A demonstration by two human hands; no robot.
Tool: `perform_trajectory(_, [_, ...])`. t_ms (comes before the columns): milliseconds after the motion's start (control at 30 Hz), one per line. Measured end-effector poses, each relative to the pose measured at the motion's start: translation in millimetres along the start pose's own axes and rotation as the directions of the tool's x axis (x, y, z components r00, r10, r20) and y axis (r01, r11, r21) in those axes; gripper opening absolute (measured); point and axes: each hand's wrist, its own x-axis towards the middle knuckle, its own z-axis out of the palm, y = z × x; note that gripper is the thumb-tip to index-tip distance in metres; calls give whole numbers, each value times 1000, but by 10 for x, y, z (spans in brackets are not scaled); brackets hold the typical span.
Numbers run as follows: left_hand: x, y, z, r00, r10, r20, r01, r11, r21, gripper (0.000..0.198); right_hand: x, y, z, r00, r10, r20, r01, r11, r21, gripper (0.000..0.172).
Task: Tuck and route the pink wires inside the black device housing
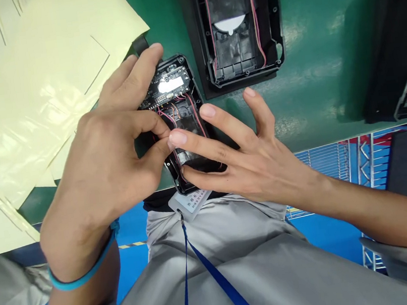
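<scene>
left hand: wraps around the top of a black plastic case
right hand: spread fingers rest on the low end of the case
hands: close together, fingertips almost touching over pink wires
case: on the green table, just beside yellow sheets
near it: another open black case

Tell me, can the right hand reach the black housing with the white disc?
Probably yes. The right hand is spread, and the black housing lies just past its fingertips on the green mat; nothing stands between.

Cream adhesive sheets, open black casing, green workbench
</scene>
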Motion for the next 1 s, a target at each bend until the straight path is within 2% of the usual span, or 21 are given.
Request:
perform_trajectory(167, [5, 45, 20, 999, -27, -35, 28, 999, 27, 23, -6, -19, -17, 1000, 11, 5, -11, 1000, -24, 42])
perform_trajectory(433, [18, 88, 33, 998, -36, -55, 37, 999, 36, 20, -4, -44, -33, 998, 14, 55, -13, 1000, -20, 40])
perform_trajectory(633, [25, 76, 36, 998, -26, -52, 29, 998, 59, 18, -21, -2, 6, 999, -50, 18, 51, 997, -53, 42])
perform_trajectory(800, [27, 38, 42, 998, -8, -69, 12, 998, 61, 19, -14, -11, -2, 1000, -19, 20, 20, 997, -70, 43])
perform_trajectory(933, [26, 71, 29, 999, -20, -41, 26, 987, 161, 24, -5, -14, -13, 1000, 10, 2, -10, 1000, 15, 45])
perform_trajectory(1000, [22, 76, 28, 999, -14, -29, 21, 974, 224, 22, -7, -11, -12, 1000, -4, 12, 4, 1000, -11, 42])
